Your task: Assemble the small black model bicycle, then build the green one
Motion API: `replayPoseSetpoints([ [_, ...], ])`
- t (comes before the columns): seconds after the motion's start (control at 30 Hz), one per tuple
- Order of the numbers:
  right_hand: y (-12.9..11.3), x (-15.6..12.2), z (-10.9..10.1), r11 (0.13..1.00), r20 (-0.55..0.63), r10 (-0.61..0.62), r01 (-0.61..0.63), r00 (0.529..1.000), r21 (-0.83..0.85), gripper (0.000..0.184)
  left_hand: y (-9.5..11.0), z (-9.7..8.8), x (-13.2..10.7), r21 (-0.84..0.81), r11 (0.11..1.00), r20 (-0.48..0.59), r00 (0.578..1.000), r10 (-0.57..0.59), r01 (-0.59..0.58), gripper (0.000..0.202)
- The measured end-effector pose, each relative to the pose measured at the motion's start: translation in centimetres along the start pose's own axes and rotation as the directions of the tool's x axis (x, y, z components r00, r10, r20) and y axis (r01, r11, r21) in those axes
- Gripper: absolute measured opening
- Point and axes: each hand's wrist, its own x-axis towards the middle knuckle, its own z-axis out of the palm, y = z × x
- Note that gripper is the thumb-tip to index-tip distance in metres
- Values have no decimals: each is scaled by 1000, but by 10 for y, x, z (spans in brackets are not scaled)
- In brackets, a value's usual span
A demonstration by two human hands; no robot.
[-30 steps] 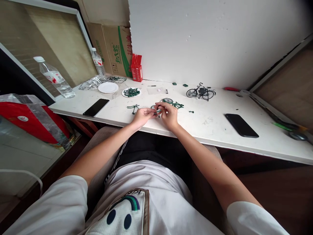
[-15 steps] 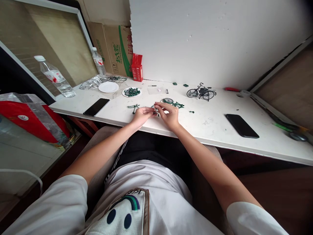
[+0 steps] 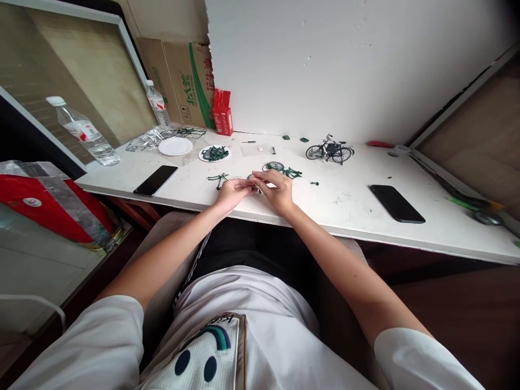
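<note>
My left hand (image 3: 232, 194) and my right hand (image 3: 278, 189) meet near the table's front edge, fingertips pinched together on a small dark model part (image 3: 255, 187). The fingers cover most of that part, so its exact kind is hidden. Just behind my right hand lies a partly built green model bicycle (image 3: 290, 173) with a spoked wheel (image 3: 274, 166). To the left of my left hand is a green frame piece (image 3: 218, 177). A small green part (image 3: 314, 183) rests to the right of my right hand.
A finished-looking black model bicycle (image 3: 331, 150) stands at the back right. Plates, one holding green parts (image 3: 215, 154), sit left of centre. Phones (image 3: 156, 180) (image 3: 397, 203) flank the work area. Water bottles (image 3: 85, 132) and a red box (image 3: 223, 112) stand at the back left.
The whole view has shifted slightly, so the table's things appear a little further left. Both hands keep their pinch on the small part, with hardly any movement of the fingers.
</note>
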Motion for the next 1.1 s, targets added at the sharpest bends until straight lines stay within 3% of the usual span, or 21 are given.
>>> replayPoseSetpoints([
  [0.17, -4, 1, 0, 999, 42, 37, -38, 998, 25, 29, 0, 0, 1, 13, 1000, -42, 999, 10, -10, 25],
  [0.5, 3, 0, 1, 975, -76, 211, -204, 975, 87, 34, 2, 1, 0, 50, 999, -62, 998, -10, 13, 26],
  [0.73, 0, 1, -2, 993, 9, 114, -113, 993, -12, 25, -2, 1, -1, 66, 998, -72, 997, 19, -14, 26],
  [0.9, 0, 2, 0, 995, 37, 65, -67, 997, 67, 29, -3, 0, 1, 61, 998, -89, 996, 22, -17, 24],
  [1.1, 1, 1, 1, 969, -13, 225, -222, 974, 109, 30, -1, -2, 1, 55, 998, -69, 998, -7, 11, 29],
])
